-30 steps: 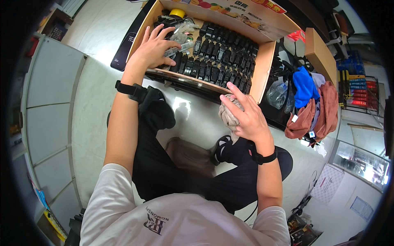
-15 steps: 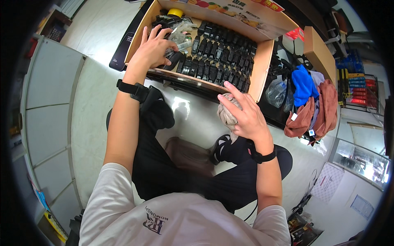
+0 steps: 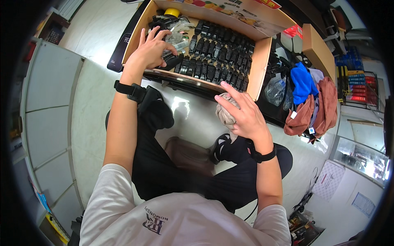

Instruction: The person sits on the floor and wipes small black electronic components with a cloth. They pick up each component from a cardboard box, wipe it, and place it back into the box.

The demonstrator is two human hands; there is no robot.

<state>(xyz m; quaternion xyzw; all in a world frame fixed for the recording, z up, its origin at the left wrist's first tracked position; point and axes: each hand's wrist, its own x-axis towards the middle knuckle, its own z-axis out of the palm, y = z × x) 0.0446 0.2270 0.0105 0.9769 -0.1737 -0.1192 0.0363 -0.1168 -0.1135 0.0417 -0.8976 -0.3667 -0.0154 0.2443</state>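
Note:
My left hand (image 3: 152, 52) reaches over the near left end of an open cardboard box (image 3: 261, 67), fingers spread apart. Its thumb rests close to a dark object (image 3: 170, 62), partly hidden beneath the hand; whether they touch I cannot tell. Alongside lie clear plastic wrappings (image 3: 177, 39). Several rows of small black pieces (image 3: 213, 53), too small to name exactly, fill the middle and right of the box. My right hand (image 3: 248, 117) is in front of the box's near right corner, closed round a crumpled grey-beige cloth (image 3: 225, 117) that hangs below its fingers.
A yellow roll (image 3: 172, 12) sits at the box's far left among black cables. To the right hang a blue cloth (image 3: 303, 84) and brown cloths (image 3: 327, 107), beside a clear plastic bag (image 3: 274, 91). A smaller cardboard box (image 3: 318, 49) stands behind them. Grey cabinets (image 3: 51, 78) line the left.
My left hand has shifted slightly within the box's left end, its forefinger reaching further right over the dark object. The right hand still holds the cloth, almost in the same place.

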